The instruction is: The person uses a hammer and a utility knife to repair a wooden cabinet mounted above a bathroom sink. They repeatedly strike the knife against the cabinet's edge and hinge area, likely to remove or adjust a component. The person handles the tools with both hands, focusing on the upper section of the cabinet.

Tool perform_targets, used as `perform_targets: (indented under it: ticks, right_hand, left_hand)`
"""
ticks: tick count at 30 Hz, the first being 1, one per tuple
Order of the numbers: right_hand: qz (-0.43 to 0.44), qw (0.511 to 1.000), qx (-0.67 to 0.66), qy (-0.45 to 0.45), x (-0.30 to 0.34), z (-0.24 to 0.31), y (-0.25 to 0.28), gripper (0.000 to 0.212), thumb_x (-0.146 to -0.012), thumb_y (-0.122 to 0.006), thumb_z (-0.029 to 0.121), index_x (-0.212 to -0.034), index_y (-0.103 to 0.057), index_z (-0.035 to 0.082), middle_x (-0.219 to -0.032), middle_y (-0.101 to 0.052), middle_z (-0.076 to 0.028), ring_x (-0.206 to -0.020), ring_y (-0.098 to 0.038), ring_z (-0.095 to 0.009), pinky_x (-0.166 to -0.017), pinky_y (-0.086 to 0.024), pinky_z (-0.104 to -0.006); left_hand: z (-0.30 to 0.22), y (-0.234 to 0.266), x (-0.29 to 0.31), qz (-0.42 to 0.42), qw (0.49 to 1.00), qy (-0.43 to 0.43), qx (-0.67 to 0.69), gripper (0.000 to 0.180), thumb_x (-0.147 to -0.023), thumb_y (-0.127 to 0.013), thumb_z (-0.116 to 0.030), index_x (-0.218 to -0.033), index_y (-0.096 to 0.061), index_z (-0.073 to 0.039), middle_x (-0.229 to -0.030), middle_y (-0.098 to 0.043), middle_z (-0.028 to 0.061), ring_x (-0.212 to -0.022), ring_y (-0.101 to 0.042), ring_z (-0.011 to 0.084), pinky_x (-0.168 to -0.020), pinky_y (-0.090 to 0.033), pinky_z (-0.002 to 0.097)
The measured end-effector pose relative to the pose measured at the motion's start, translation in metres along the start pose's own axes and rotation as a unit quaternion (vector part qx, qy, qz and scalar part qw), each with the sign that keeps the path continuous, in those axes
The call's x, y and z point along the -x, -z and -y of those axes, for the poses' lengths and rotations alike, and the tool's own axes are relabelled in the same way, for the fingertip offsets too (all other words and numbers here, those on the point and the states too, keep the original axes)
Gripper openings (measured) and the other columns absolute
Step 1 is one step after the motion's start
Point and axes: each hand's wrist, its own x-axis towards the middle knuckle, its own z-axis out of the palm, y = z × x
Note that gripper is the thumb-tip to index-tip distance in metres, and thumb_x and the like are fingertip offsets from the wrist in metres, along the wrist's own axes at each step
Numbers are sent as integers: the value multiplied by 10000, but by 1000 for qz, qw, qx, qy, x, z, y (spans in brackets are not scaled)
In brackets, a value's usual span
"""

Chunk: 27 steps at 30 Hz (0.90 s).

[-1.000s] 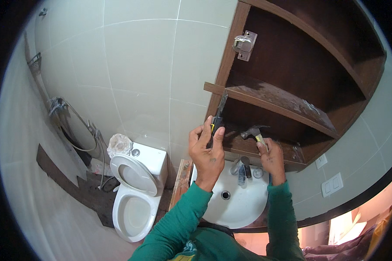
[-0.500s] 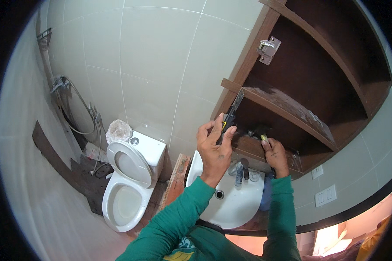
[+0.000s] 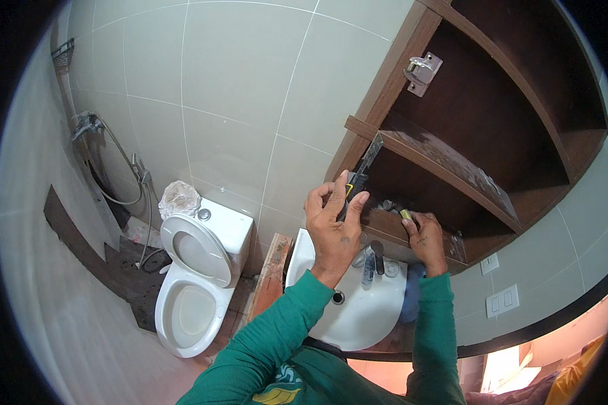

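Observation:
In my left hand [image 3: 332,223] a tool with a black-and-yellow handle [image 3: 353,185] is pinched between thumb and fingers. Its flat metal blade [image 3: 371,156] points up to the left end of a shelf board [image 3: 446,169] in the brown wooden cabinet. Lower and to the right, inside the bottom compartment, my right hand [image 3: 427,236] is closed on a small yellow-green piece [image 3: 405,214]. A greyish part [image 3: 388,205] shows just left of that piece; I cannot tell whether the two are joined.
A white washbasin [image 3: 358,320] with a faucet [image 3: 369,263] lies below my hands. To the left are a wooden board [image 3: 270,273], a toilet [image 3: 189,317] with raised lid, and a shower hose [image 3: 125,202]. A metal hinge [image 3: 422,73] is fixed inside the cabinet.
My right hand and the yellow-green piece have shifted slightly left. The left hand keeps its grip and place. The view has tilted a little.

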Motion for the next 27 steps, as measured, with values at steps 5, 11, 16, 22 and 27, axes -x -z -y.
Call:
perform_targets:
  ticks: [5,11,16,22,27]
  right_hand:
    - [-9,1000,4,-20,1,2,-1,342,-1000,-736,250,-1220,-760,-11,-1059,-710,-284,-1036,-675,-444,-926,-541,-504]
    - [-9,999,6,-35,2,7,-1,327,-999,-734,228,-1227,-759,-4,-1063,-708,-282,-1040,-671,-441,-933,-537,-507]
    - [-4,999,2,-40,2,12,2,316,-998,-734,222,-1222,-761,1,-1069,-713,-274,-1053,-666,-433,-943,-532,-505]
    - [-5,999,8,-38,2,10,0,313,-997,-734,219,-1217,-760,-1,-1087,-720,-266,-1070,-660,-433,-955,-529,-505]
    - [-10,999,6,-33,2,9,-2,313,-995,-735,221,-1216,-758,1,-1093,-717,-264,-1069,-659,-438,-958,-529,-506]
  left_hand:
    - [0,1,0,1,1000,2,4,486,-974,-831,-175,-1418,-706,-20,-1141,-632,125,-1041,-622,214,-888,-542,328]
    - [1,0,0,4,1000,8,1,492,-969,-836,-177,-1418,-707,-24,-1146,-633,125,-1041,-624,211,-894,-542,328]
    - [3,0,0,-2,1000,-1,3,493,-967,-839,-180,-1416,-708,-21,-1144,-632,125,-1039,-624,210,-899,-538,327]
    - [1,1,-2,6,1000,3,3,481,-977,-829,-190,-1409,-710,-15,-1132,-636,128,-1036,-625,217,-894,-535,330]
    - [1,5,-5,12,1000,-3,-6,464,-987,-819,-200,-1396,-717,-7,-1125,-640,132,-1027,-628,221,-885,-539,337]
